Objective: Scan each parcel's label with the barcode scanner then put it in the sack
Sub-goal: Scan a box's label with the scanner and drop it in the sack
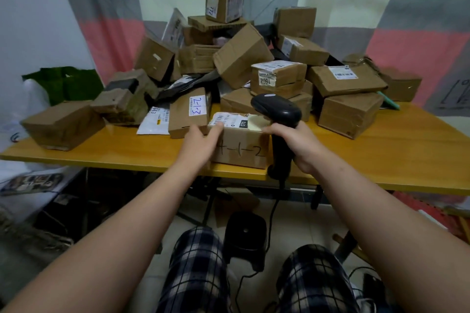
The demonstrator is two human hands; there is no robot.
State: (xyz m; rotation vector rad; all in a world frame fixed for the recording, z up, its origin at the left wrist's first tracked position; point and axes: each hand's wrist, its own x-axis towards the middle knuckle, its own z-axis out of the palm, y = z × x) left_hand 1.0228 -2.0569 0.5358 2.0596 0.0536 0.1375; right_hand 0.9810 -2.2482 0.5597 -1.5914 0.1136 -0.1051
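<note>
A small cardboard parcel [244, 150] marked "4-1-2" sits at the table's front edge, with a white label on its top. My left hand [201, 142] grips its left side, fingers reaching over the top edge onto the label. My right hand [297, 145] holds the black barcode scanner [277, 112] by its handle, head tilted down over the parcel's label. The scanner's cable hangs down below the table. A white sack [30, 99] shows at the far left beside the table.
A tall heap of cardboard parcels [239, 58] covers the back of the yellow table [381, 150]. A flat box marked "2-1-3" [190, 112] lies just left of the held parcel. A black scanner stand [245, 239] sits on the floor between my knees.
</note>
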